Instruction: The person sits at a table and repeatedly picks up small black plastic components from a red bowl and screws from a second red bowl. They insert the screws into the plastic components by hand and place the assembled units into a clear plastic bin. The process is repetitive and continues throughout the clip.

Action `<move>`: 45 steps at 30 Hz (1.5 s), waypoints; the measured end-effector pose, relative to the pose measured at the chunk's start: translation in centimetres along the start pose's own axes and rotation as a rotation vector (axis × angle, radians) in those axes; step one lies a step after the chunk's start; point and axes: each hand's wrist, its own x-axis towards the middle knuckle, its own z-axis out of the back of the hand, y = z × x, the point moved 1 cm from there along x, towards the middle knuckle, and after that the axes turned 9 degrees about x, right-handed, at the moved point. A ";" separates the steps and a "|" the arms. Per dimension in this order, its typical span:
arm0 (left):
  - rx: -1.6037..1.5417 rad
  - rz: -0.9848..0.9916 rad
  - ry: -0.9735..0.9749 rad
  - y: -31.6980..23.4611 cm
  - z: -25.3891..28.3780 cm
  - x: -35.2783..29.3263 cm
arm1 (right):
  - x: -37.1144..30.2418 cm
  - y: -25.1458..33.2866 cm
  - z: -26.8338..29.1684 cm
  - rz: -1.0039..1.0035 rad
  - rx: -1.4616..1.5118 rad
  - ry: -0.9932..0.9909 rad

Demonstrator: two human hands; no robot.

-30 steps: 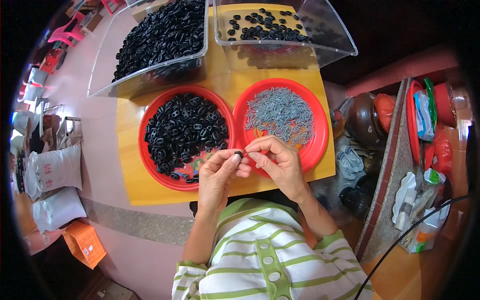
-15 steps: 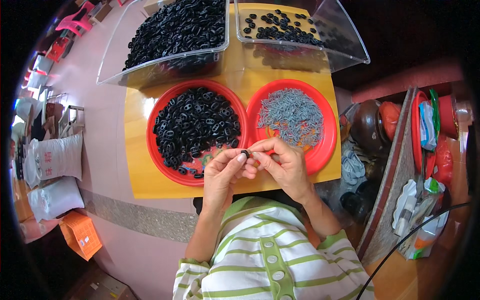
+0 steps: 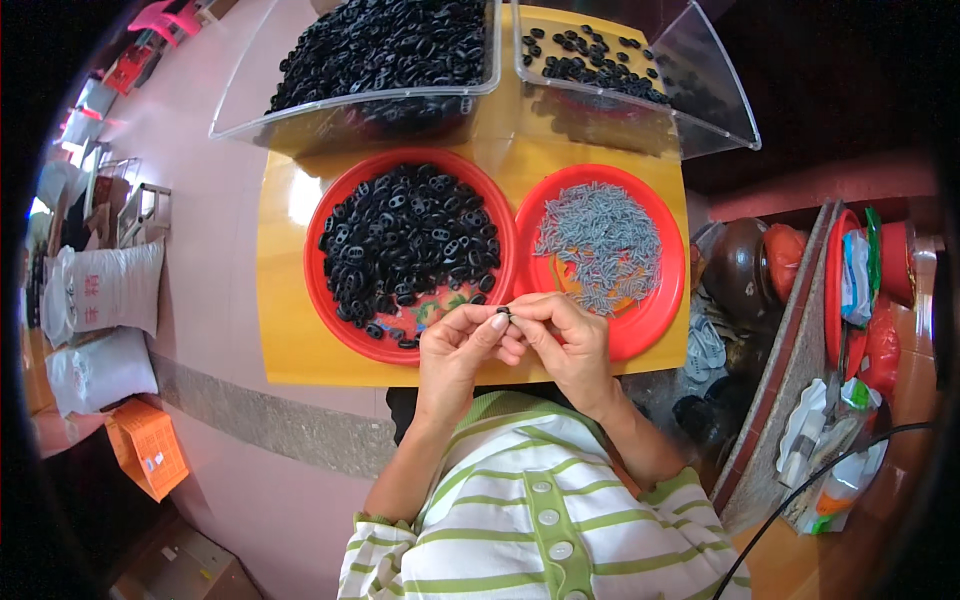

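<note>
Over the near edge of the two round dishes, both my hands meet fingertip to fingertip. My left hand (image 3: 452, 358) pinches a small black oval plastic piece (image 3: 504, 311) between thumb and forefinger. Against that piece, my right hand (image 3: 572, 350) is closed in a pinch; what lies between its fingertips is too small to make out. On the left, a red dish (image 3: 314, 300) holds a heap of black plastic pieces (image 3: 405, 240) with two holes each. The red dish on the right (image 3: 673, 285) carries a pile of small grey screws (image 3: 600, 240).
Both dishes stand on a yellow tabletop (image 3: 285, 345). Behind them are a clear bin (image 3: 240, 115) heaped with black pieces and another clear bin (image 3: 735, 100) with fewer. White sacks (image 3: 105, 290) and an orange basket (image 3: 148, 450) are at left. A ledge (image 3: 775, 370) runs along the right.
The dishes and bins now appear slightly further right in the picture. My right fingertips have closed in on the black piece, which stays pinched in my left hand.
</note>
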 end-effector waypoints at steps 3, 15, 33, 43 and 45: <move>-0.016 0.000 0.007 -0.3 0.1 -0.4 | -0.1 -0.3 -0.2 -0.086 0.059 0.002; 0.042 -0.073 0.008 -1.0 1.6 -0.2 | 1.2 0.3 -1.2 -0.090 0.186 0.095; 0.625 -0.286 -0.001 -0.1 2.2 0.4 | 8.2 -1.6 -3.2 0.277 -0.640 0.293; 0.463 -0.235 0.004 0.3 2.5 0.3 | 8.3 -2.0 -2.5 0.321 -0.434 0.246; 0.335 -0.267 0.013 -0.2 2.4 0.3 | 7.9 -1.1 -2.3 0.099 -0.273 0.254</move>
